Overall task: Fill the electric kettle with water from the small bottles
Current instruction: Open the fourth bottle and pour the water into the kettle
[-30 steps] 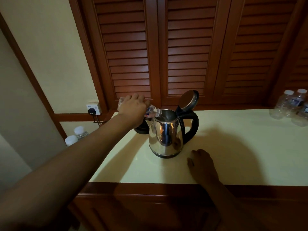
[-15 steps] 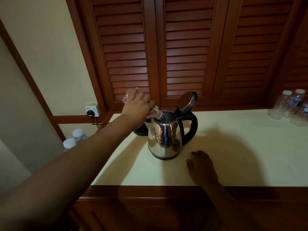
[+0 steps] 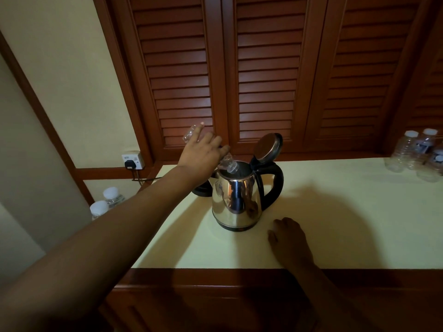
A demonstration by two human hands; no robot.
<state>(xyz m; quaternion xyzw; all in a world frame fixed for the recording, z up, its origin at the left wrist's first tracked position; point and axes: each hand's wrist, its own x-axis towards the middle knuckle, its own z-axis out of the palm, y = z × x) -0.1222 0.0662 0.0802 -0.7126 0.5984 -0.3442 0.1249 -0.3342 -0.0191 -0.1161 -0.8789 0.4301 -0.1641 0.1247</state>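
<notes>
A steel electric kettle (image 3: 236, 200) with a black handle stands on the cream countertop (image 3: 347, 212), its lid (image 3: 266, 146) flipped up. My left hand (image 3: 201, 155) is shut on a small clear bottle (image 3: 227, 164), tilted steeply with its base up at the left and its neck pointing down into the kettle's mouth. My right hand (image 3: 288, 240) lies flat on the counter just right of the kettle's base, holding nothing.
Several small capped bottles (image 3: 417, 154) stand at the counter's far right. Two more capped bottles (image 3: 106, 202) sit lower at the left. A wall socket with a black plug (image 3: 131, 161) and the kettle's black base (image 3: 202, 190) lie behind. Louvered wooden doors back the counter.
My left hand has tipped the bottle more steeply, raising its base while the neck stays over the kettle's mouth. The right hand has stayed put.
</notes>
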